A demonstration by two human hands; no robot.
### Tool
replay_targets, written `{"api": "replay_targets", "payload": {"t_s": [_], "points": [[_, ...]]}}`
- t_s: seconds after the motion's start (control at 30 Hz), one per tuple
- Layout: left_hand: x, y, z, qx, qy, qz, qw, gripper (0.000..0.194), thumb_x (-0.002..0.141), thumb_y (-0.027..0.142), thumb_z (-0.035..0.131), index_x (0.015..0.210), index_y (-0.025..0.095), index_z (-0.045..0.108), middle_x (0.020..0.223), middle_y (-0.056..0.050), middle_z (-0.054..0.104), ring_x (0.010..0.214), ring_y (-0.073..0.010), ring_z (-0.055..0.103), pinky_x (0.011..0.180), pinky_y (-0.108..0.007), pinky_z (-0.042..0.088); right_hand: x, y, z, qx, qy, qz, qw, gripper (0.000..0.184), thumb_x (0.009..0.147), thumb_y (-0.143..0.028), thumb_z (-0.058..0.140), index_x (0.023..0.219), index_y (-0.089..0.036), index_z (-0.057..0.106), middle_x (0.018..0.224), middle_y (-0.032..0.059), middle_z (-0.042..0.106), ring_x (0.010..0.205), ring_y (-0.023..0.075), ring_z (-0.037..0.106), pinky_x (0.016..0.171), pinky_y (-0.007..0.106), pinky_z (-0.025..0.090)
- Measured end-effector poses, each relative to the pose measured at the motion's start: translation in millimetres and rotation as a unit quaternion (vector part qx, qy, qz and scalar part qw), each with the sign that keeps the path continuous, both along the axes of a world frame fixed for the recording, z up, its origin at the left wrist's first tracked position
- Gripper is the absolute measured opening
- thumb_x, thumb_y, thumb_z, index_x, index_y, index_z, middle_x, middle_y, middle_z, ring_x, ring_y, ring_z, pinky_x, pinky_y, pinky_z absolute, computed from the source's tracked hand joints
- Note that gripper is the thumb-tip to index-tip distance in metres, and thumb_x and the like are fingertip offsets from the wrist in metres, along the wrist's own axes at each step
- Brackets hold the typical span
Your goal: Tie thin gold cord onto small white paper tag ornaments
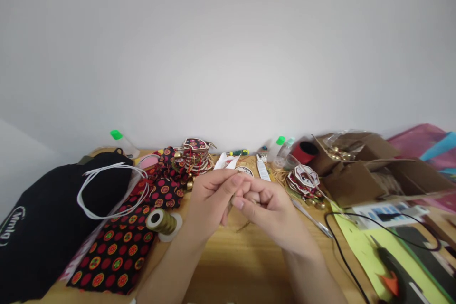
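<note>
My left hand [213, 194] and my right hand [265, 199] meet above the middle of the wooden table, fingertips pressed together. Both are closed in a pinch on something small that the fingers mostly hide. A thin brownish strand [243, 226] shows just below them; whether it runs into the fingers I cannot tell. Just behind the hands lie a round patterned piece [245, 171] and a white tube [262, 168]. A spool of olive thread [164, 221] lies tilted against a white spool left of my left wrist.
Patterned black-and-red cloth [117, 256], a coil of white tubing [83, 194] and a black bag [46, 218] are at left. Stacks of decorated pieces with bells [304, 180] stand behind. Cardboard boxes [356, 185], a silver pen-like tool [313, 218] and a corded glue gun [392, 270] are at right.
</note>
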State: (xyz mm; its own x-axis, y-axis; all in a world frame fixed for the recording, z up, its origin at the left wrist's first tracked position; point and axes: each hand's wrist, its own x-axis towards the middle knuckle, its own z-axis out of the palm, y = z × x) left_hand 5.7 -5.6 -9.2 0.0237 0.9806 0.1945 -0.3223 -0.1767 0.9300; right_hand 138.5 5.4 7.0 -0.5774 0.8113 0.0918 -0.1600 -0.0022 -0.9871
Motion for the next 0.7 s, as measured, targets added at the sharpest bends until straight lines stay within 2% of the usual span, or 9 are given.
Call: {"api": "replay_targets", "payload": {"t_s": [0.07, 0.2, 0.37, 0.5, 0.7], "points": [[-0.3, -0.1, 1.1, 0.004, -0.009, -0.003, 1.000, 0.026, 0.086, 0.043, 0.063, 0.080, 0.021, 0.077, 0.047, 0.007, 0.049, 0.026, 0.0014, 0.032, 0.026, -0.009, 0.019, -0.3, -0.3, -1.1, 0.000, 0.006, -0.008, 1.000, 0.025, 0.086, -0.035, 0.063, 0.071, -0.016, 0.054, 0.053, -0.0047, 0.047, 0.045, 0.0070, 0.031, 0.043, 0.021, 0.023], [-0.5, 0.2, 1.1, 0.002, -0.029, -0.009, 1.000, 0.025, 0.085, 0.043, 0.065, 0.080, 0.022, 0.078, 0.047, 0.006, 0.049, 0.026, 0.0020, 0.031, 0.026, -0.009, 0.018, -0.4, 0.0, -1.5, -0.012, 0.016, -0.005, 1.000, 0.027, 0.083, -0.039, 0.066, 0.071, -0.017, 0.055, 0.051, -0.0063, 0.043, 0.044, 0.0074, 0.031, 0.042, 0.021, 0.024], [0.0, -0.3, 2.9, -0.024, -0.060, -0.016, 0.998, 0.021, 0.080, 0.041, 0.071, 0.076, 0.022, 0.079, 0.041, 0.006, 0.047, 0.025, 0.0017, 0.029, 0.025, -0.009, 0.018, 1.3, -1.0, 0.0, -0.020, 0.013, -0.014, 1.000, 0.026, 0.082, -0.037, 0.068, 0.071, -0.017, 0.055, 0.051, -0.0085, 0.039, 0.043, 0.0059, 0.024, 0.040, 0.020, 0.017], [1.3, -0.3, 7.0, -0.054, -0.116, -0.043, 0.991, 0.020, 0.075, 0.041, 0.075, 0.071, 0.022, 0.079, 0.038, 0.007, 0.044, 0.024, 0.0021, 0.024, 0.025, -0.009, 0.014, 3.0, -1.6, 0.3, -0.027, 0.001, -0.010, 1.000, 0.024, 0.083, -0.036, 0.066, 0.073, -0.017, 0.055, 0.049, -0.0096, 0.037, 0.043, 0.0059, 0.023, 0.041, 0.021, 0.017], [2.7, 1.1, 10.0, -0.064, -0.143, -0.040, 0.987, 0.018, 0.072, 0.040, 0.079, 0.070, 0.022, 0.079, 0.043, 0.004, 0.052, 0.025, 0.0017, 0.030, 0.026, -0.010, 0.015, 2.9, -1.5, -1.6, -0.047, -0.005, -0.011, 0.999, 0.026, 0.080, -0.041, 0.069, 0.077, -0.017, 0.059, 0.048, -0.0097, 0.036, 0.041, 0.0060, 0.025, 0.041, 0.022, 0.018]]}}
